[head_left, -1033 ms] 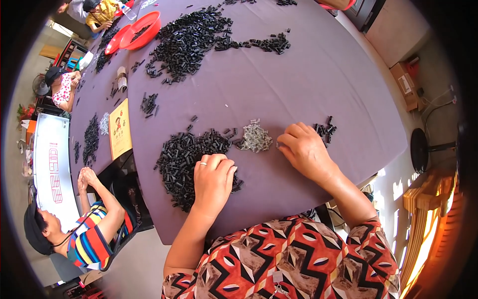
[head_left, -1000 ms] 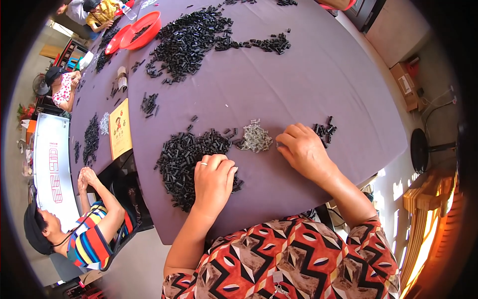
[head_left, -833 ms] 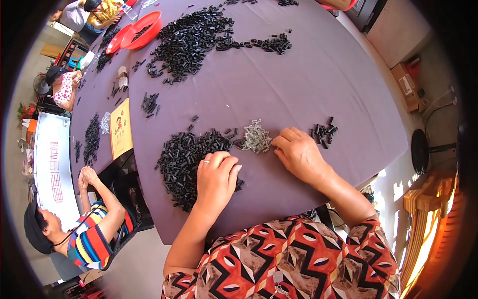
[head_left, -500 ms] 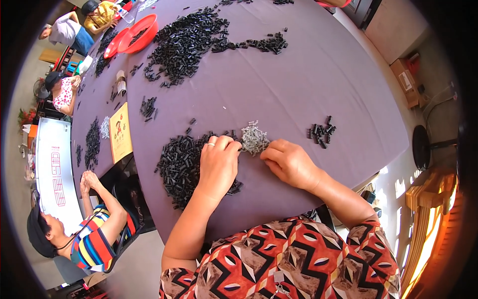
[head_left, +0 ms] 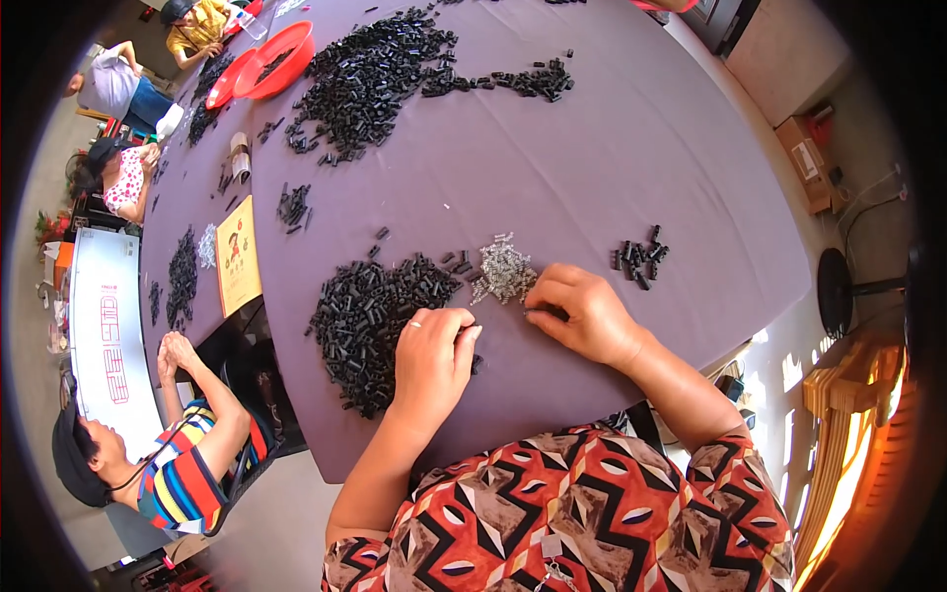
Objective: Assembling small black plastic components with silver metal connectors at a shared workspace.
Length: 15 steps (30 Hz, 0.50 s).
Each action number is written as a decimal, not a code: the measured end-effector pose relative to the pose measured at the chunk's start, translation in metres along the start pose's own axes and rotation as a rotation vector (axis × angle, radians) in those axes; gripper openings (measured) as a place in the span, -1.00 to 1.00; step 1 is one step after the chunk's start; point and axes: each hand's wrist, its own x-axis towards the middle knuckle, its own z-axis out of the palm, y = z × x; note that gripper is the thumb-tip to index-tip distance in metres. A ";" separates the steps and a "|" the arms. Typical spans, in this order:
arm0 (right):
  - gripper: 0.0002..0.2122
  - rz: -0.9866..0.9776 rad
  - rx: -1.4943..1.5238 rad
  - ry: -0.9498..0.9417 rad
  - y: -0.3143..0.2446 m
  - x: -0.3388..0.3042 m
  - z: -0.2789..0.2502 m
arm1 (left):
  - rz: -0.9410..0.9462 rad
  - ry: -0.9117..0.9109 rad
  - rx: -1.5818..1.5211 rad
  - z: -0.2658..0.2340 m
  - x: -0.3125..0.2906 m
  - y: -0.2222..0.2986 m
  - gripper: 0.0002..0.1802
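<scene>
I'm looking down on a long counter (head_left: 612,148) w/ a dull purple cloth over it, running away toward upper left. My left hand (head_left: 431,357) lies palm down at the near edge of a big pile of small black parts (head_left: 370,316), fingers curled, fingertips right by a black piece; can't tell if it's actually pinched. My right hand (head_left: 582,314) is loosely closed, fingertips tucked under, just beside a small heap of silvery metal bits (head_left: 503,268); whatever it grips is hidden, so can't tell. The silvery heap sits between the black pile and my right hand, touching the pile's right fringe. A small cluster of black parts (head_left: 639,255) lies apart to the right.

Further up the counter: a much larger spread of black parts (head_left: 370,69), a trailing strip of them (head_left: 528,81) to its right, a red tray (head_left: 279,59) at the far end, a yellow card (head_left: 238,255) near the left edge, more small dark heaps along that side.

Room: person in a striped shirt (head_left: 182,474) seated lower left, hands together. Others sit further along the left side. White board (head_left: 107,345) left. Pale floor on the right w/ a cardboard box (head_left: 804,163), a black round stand base (head_left: 838,291) and a wooden chair (head_left: 858,424) in strong sunlight.
</scene>
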 end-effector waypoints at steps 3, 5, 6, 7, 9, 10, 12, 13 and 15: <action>-0.80 -0.144 -0.131 0.019 -0.002 0.000 0.003 | 0.004 0.033 -0.044 -0.001 -0.007 0.007 -0.85; -0.80 -0.148 -0.154 0.012 -0.006 0.000 0.002 | 0.003 0.052 -0.069 -0.002 -0.011 0.009 -0.84; -0.80 -0.117 -0.132 -0.003 -0.007 0.000 0.001 | -0.039 0.046 -0.112 -0.003 -0.013 0.010 -0.83; -0.80 -0.086 -0.110 -0.018 -0.008 0.000 0.000 | -0.082 0.039 -0.154 -0.003 -0.014 0.011 -0.83; -0.83 -0.122 -0.131 -0.021 -0.004 -0.001 0.001 | -0.114 0.042 -0.196 -0.003 -0.016 0.013 -0.82; -0.87 -0.158 -0.154 -0.023 -0.002 -0.002 0.001 | -0.144 0.044 -0.239 -0.003 -0.017 0.013 -0.82; -0.85 -0.156 -0.170 -0.023 -0.001 -0.002 0.002 | -0.152 0.046 -0.267 -0.003 -0.017 0.014 -0.82; -0.83 -0.153 -0.189 -0.022 -0.001 -0.002 0.002 | -0.159 0.048 -0.296 -0.003 -0.017 0.014 -0.83; -0.83 -0.160 -0.238 -0.006 -0.002 -0.002 0.005 | -0.157 0.043 -0.300 -0.001 -0.019 0.012 -0.83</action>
